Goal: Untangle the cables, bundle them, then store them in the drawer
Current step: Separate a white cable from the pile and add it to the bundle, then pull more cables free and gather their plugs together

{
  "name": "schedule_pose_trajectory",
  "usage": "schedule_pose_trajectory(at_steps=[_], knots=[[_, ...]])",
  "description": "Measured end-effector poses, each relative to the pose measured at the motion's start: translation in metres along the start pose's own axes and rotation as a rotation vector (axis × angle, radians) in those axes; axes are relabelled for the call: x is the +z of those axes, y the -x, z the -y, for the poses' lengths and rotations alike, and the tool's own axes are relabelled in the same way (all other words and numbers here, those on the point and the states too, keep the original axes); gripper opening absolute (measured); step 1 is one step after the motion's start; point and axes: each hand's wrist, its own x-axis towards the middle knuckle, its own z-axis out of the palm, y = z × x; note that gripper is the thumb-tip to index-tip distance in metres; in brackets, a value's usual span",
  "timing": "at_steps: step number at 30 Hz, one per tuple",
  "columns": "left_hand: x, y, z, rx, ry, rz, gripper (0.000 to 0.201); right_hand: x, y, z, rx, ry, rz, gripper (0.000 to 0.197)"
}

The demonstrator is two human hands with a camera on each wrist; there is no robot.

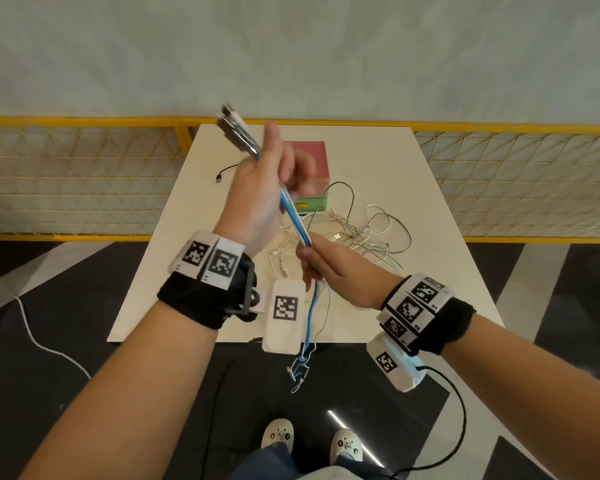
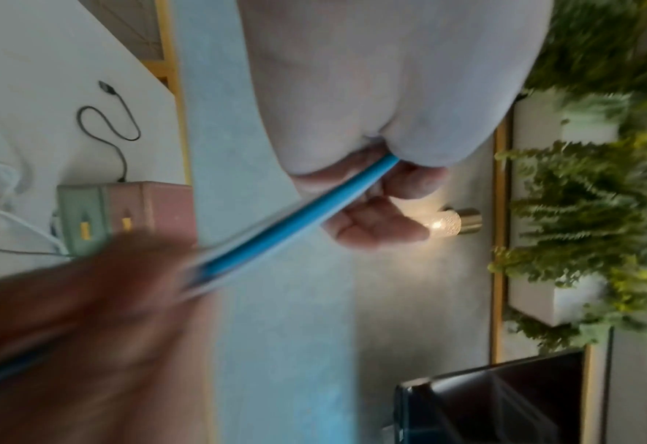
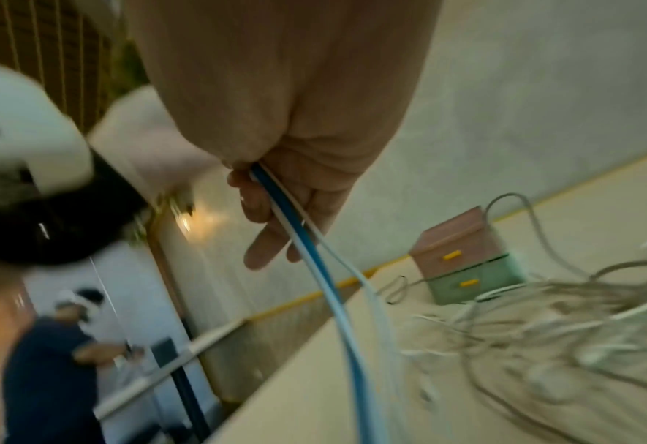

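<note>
Held tight in the left hand [image 1: 257, 188]: blue and white cables [image 1: 293, 220], plugs up. Pinched lower by the right hand [image 1: 329, 268], likely to pull them straight (ends dangling past the table's near edge). Left tangled mid-table: more cables [image 1: 368, 230], beside the drawer box [image 1: 314, 181].

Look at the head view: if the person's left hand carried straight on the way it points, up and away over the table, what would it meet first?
Probably the pink and green drawer box just beyond the left hand, though the hand may be high enough to pass over it; depth is unclear.

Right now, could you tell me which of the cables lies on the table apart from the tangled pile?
The thin black cable, lying alone left of the pink and green drawer box; the white and grey tangle sits right.
</note>
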Motion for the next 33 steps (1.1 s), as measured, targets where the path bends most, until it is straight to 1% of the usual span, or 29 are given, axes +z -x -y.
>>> schedule_pose_trajectory(at_steps=[1, 3, 5, 7, 9, 10, 11, 13, 14, 15, 16, 18, 20, 22, 24, 27, 28, 29, 30, 31, 32, 33], knots=[[-0.001, -0.003, -0.008, 0.007, 0.065, -0.021, 0.057, 0.0, 0.002, -0.01, 0.042, 0.087, 0.051, 0.023], [-0.004, -0.005, -0.021, 0.013, 0.111, -0.047, 0.058, 0.002, 0.005, -0.03, 0.148, 0.157, 0.12, 0.022], [-0.007, -0.004, -0.024, 0.005, 0.061, -0.048, 0.058, 0.003, 0.005, -0.042, 0.196, 0.23, 0.172, 0.021], [-0.009, -0.001, -0.021, -0.024, -0.004, -0.009, 0.057, 0.003, 0.0, -0.04, 0.197, 0.261, 0.222, 0.018], [-0.01, 0.002, -0.015, -0.076, -0.088, 0.053, 0.058, 0.001, -0.008, -0.023, 0.121, 0.153, 0.176, 0.022], [-0.009, 0.003, -0.011, -0.095, -0.16, 0.088, 0.058, 0.001, -0.013, -0.012, 0.066, 0.058, 0.134, 0.025], [-0.009, 0.004, -0.006, -0.099, -0.276, 0.11, 0.059, 0.0, -0.018, 0.001, 0.023, -0.04, 0.097, 0.025], [-0.008, 0.008, 0.002, -0.062, -0.552, 0.108, 0.059, 0.002, -0.025, 0.021, -0.034, -0.202, 0.057, 0.021], [-0.008, 0.009, 0.006, -0.036, -0.606, 0.097, 0.058, 0.004, -0.026, 0.026, -0.033, -0.256, 0.038, 0.022], [-0.01, 0.009, 0.008, -0.032, -0.583, 0.079, 0.056, 0.008, -0.027, 0.03, -0.014, -0.303, 0.019, 0.023], [-0.011, 0.009, 0.009, -0.053, -0.495, 0.05, 0.054, 0.011, -0.026, 0.029, 0.005, -0.324, 0.01, 0.024], [-0.015, 0.007, 0.007, -0.102, -0.262, -0.027, 0.05, 0.018, -0.022, 0.02, 0.029, -0.239, 0.027, 0.025], [-0.019, 0.003, 0.002, -0.107, -0.135, -0.097, 0.049, 0.027, -0.016, 0.002, 0.035, -0.085, 0.1, 0.025], [-0.025, -0.001, -0.003, -0.09, -0.098, -0.116, 0.051, 0.035, -0.013, -0.02, 0.09, 0.011, 0.169, 0.027], [-0.033, -0.003, -0.005, -0.102, -0.094, -0.11, 0.056, 0.038, -0.012, -0.043, 0.179, 0.117, 0.24, 0.026], [-0.044, -0.005, 0.0, -0.139, -0.138, -0.089, 0.065, 0.039, -0.013, -0.072, 0.271, 0.278, 0.423, 0.012], [-0.047, -0.006, 0.003, -0.139, -0.179, -0.107, 0.067, 0.039, -0.014, -0.08, 0.288, 0.32, 0.493, 0.017], [-0.051, -0.008, 0.007, -0.135, -0.225, -0.136, 0.067, 0.037, -0.015, -0.085, 0.323, 0.357, 0.553, 0.034], [-0.055, -0.009, 0.012, -0.134, -0.256, -0.166, 0.066, 0.036, -0.017, -0.09, 0.357, 0.373, 0.581, 0.05], [-0.058, -0.009, 0.016, -0.147, -0.26, -0.192, 0.065, 0.033, -0.019, -0.094, 0.387, 0.394, 0.572, 0.057], [-0.061, -0.01, 0.019, -0.167, -0.252, -0.209, 0.066, 0.032, -0.023, -0.1, 0.392, 0.41, 0.532, 0.057], [-0.064, -0.01, 0.023, -0.183, -0.255, -0.22, 0.065, 0.03, -0.027, -0.103, 0.4, 0.413, 0.484, 0.05]])
